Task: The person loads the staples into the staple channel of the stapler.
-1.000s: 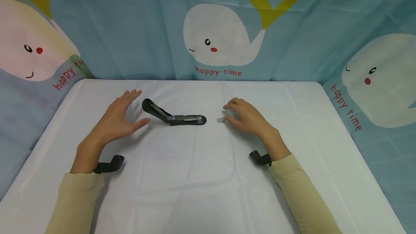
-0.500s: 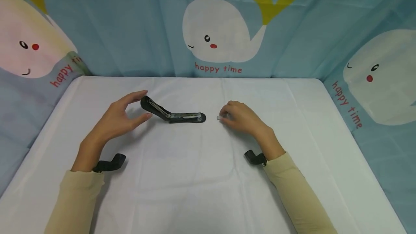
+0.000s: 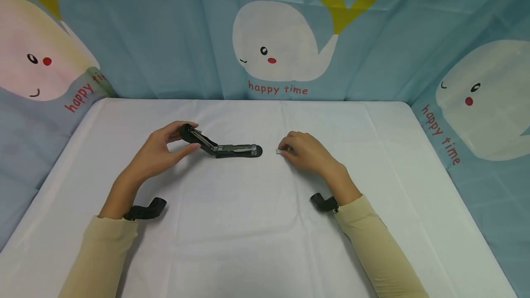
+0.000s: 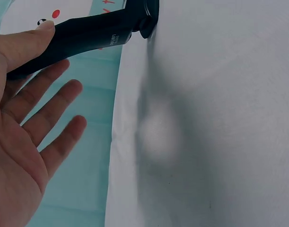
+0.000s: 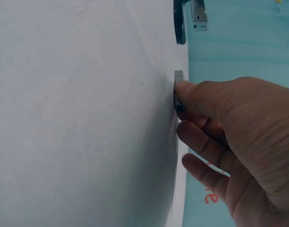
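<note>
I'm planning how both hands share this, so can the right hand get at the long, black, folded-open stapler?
Probably yes: the right hand is near one end of the stapler, with only white cloth in the gap. But it pinches a small silvery strip, which might need setting down first.

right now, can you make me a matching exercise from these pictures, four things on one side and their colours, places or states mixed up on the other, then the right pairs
Column one:
1. stapler
2. small strip
3. table cover
4. backdrop

Column two:
A. white, spread beneath the other things
B. pinched in the right hand
C. mostly blue, upright at the back
D. black, opened out at an angle, one end in the left hand

Pairs: 1-D, 2-B, 3-A, 4-C
</note>
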`<state>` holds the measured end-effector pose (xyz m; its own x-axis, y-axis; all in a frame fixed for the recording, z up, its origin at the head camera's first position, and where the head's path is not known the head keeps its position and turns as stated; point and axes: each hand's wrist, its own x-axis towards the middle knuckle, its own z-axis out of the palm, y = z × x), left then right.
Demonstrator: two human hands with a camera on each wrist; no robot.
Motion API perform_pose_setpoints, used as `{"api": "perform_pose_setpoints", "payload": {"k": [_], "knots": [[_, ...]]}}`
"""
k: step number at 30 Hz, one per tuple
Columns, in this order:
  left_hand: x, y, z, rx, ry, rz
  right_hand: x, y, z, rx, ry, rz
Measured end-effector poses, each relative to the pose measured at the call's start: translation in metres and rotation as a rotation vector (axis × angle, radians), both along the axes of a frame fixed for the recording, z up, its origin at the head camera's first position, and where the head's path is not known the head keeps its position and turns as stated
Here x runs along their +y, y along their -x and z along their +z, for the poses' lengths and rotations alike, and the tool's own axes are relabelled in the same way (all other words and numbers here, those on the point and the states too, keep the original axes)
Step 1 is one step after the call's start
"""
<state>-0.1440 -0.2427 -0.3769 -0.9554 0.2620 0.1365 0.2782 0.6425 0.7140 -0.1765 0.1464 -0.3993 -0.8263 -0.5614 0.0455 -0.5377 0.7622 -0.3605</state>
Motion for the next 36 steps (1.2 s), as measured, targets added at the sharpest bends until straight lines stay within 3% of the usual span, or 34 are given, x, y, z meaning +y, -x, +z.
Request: {"api": "perform_pose_setpoints", "payload": {"k": [11, 26, 36], "knots": [[0.002, 0.001, -0.001, -0.009, -0.072, -0.012, -0.001, 0.0, 0.001, -0.011, 0.031, 0.006], [0.003, -0.002, 0.001, -0.028, -0.071, 0.001, -0.027, 0.006, 0.009, 0.011, 0.1, 0.08], [0.002, -0.001, -0.001, 0.003, -0.066, -0.01, -0.046, 0.012, 0.016, 0.032, 0.12, 0.119]]}}
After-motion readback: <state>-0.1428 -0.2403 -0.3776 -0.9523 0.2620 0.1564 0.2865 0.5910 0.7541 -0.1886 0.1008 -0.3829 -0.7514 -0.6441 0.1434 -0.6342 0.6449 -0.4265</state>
